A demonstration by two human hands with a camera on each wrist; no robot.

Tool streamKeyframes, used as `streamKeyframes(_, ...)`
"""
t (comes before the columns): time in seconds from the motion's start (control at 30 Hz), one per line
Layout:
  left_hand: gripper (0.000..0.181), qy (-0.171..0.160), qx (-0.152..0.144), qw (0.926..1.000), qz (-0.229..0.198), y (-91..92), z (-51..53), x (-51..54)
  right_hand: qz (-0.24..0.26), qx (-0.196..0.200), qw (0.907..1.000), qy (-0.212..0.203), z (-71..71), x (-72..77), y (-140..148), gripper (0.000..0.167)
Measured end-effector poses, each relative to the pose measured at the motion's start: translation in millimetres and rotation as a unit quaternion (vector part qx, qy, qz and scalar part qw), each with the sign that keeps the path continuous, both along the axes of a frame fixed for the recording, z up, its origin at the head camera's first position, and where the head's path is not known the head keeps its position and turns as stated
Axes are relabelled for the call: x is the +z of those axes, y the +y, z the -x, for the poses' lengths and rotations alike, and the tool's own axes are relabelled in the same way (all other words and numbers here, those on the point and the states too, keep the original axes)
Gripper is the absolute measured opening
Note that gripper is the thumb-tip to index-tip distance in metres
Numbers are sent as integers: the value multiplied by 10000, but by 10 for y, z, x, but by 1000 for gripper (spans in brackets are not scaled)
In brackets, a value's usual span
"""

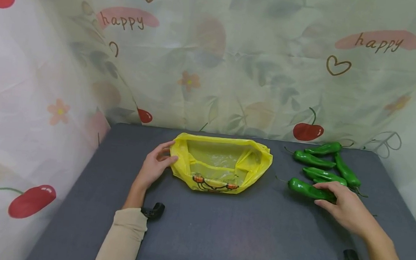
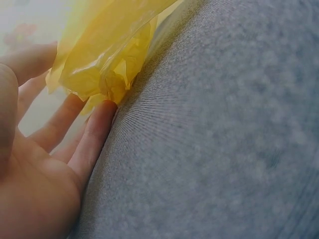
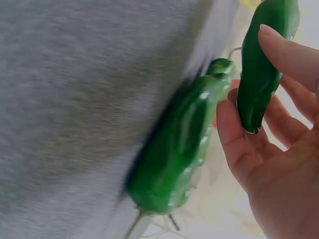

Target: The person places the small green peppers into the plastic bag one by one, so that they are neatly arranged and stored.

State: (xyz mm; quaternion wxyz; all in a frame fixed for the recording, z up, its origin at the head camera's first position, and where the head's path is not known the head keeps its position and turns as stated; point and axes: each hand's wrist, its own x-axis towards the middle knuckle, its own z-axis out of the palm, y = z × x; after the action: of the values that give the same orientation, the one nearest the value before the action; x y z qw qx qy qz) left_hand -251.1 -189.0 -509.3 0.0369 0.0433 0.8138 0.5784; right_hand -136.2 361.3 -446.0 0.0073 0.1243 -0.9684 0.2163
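Note:
A yellow plastic bag [image 1: 256, 167] sits with its wide mouth facing up, dark and orange print on its near side. At its left end my left hand [image 1: 154, 164] holds the bag's side between thumb and fingers; the left wrist view shows the fingertips [image 2: 102, 110] against the crumpled yellow film [image 2: 107, 64]. On the right, my right hand [image 1: 348, 206] grips a glossy green pepper [image 1: 304, 189] between thumb and fingers. The right wrist view has this pepper [image 3: 259, 69] raised beside another green pepper [image 3: 174, 144] that lies on the cloth.
Several more green peppers [image 1: 313, 160] lie in a loose group at the back right, beyond my right hand. Dark grey cloth covers the table [image 1: 236, 235]. A printed curtain [image 1: 228, 65] hangs behind and along the sides. A thin looped cord [image 1: 389, 141] shows at the back right corner.

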Motion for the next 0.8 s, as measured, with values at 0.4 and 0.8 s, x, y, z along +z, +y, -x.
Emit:
streamKeyframes(0.4, 58, 173, 47, 9998, -38, -9, -37, 13, -104, 157, 9991, 389, 116, 346, -73, 40)
streamKeyframes(0.8, 57, 269, 18, 9996, -26, 14, -23, 6, -281, 389, 9955, 822, 224, 483, -145, 43)
